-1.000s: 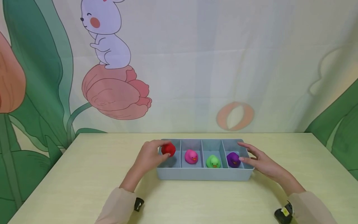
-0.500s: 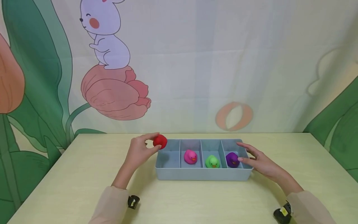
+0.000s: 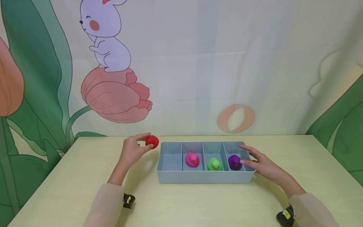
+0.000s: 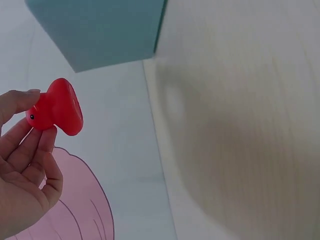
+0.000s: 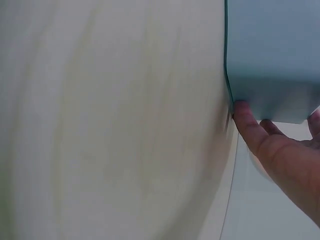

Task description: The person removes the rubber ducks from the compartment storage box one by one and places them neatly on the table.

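In the head view my left hand [image 3: 132,149] pinches a red rubber duck [image 3: 152,142] between thumb and fingers, in the air just left of the grey-blue divided box [image 3: 205,177]. The left wrist view shows the red duck [image 4: 66,107] tipped sideways, its flat base turned away from the palm. My right hand [image 3: 266,164] grips the box's right end, thumb and forefinger over the rim; from the right wrist, other fingertips [image 5: 242,108] press the outer end wall. A pink duck [image 3: 192,160], a green duck [image 3: 214,164] and a purple duck [image 3: 234,162] sit in separate compartments.
The box's leftmost compartment [image 3: 171,162] holds nothing. Pale wood tabletop [image 3: 184,205] surrounds the box. Behind the table's back edge hangs a printed curtain [image 3: 175,78] with a rabbit and flowers.
My left hand has lifted the red duck out of the leftmost compartment and carried it left, past the box's end. The right hand has stayed at the right end.
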A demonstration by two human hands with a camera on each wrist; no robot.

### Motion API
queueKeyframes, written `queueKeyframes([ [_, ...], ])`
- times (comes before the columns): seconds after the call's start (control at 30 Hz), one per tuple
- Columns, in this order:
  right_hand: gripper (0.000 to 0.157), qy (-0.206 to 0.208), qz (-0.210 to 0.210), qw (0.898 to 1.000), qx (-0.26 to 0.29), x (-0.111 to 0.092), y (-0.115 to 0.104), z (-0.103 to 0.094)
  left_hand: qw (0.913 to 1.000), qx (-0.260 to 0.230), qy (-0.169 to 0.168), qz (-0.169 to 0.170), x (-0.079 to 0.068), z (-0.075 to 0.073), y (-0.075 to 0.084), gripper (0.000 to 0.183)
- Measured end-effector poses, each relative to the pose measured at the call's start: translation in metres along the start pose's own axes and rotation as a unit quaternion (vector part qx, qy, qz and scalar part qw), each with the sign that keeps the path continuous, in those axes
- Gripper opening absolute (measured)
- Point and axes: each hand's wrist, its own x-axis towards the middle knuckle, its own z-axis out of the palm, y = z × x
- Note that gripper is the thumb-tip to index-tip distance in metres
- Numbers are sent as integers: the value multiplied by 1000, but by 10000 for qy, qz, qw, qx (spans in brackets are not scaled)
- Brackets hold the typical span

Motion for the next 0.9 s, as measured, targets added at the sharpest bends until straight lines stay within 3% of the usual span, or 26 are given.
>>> queueKeyframes([
  [0.53,66,-34,63,9999,87,-1,0,0,9967,355,-633,-375,24,9,-21,42],
  [0.9,66,-22,4,9999,146,-1,1,0,9910,634,-1032,-569,33,18,-31,39],
])
